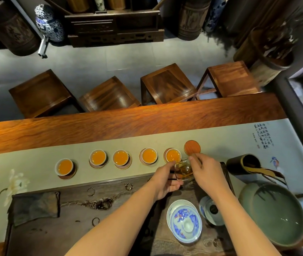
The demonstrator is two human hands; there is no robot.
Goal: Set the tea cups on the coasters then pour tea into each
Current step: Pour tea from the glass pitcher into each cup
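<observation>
Setting: long polished wooden table (pixel 128 121) with a pale grey-green cloth runner (pixel 36 163) along it, four dark wooden stools (pixel 167 84) behind on a grey floor.
Left hand: left hand (pixel 165 179) closed around a small clear glass pitcher (pixel 184 170) holding amber tea, gripped from the left side, over the far edge of the dark carved tea tray (pixel 73 209).
Right hand: right hand (pixel 207 169) just right of the pitcher, thumb and fingers pinched together near its rim; a thin light stick seems to run under the fingers, cannot tell what it is.
Pitcher: tilted toward the nearest cup, spout just beside that cup's rim.
Cups: five small white porcelain tea cups (pixel 173 155) in a row on the runner, each on a round reddish coaster, all holding orange tea; the leftmost sits lower in the row and apart from the others.
Spare coaster: one bare round reddish coaster (pixel 192 147) right of the row, no cup on it, just beyond the right hand.
Near tray: blue-and-white porcelain lidded gaiwan (pixel 184 221) below the hands, blue-and-white lid holder (pixel 211 211) beside it.
Right side: large celadon green bowl (pixel 276 213), dark cylindrical tool holder (pixel 243 164) lying with wooden tea tools sticking out.
Left side: dark folded tea cloth (pixel 36 207) on the tray.
</observation>
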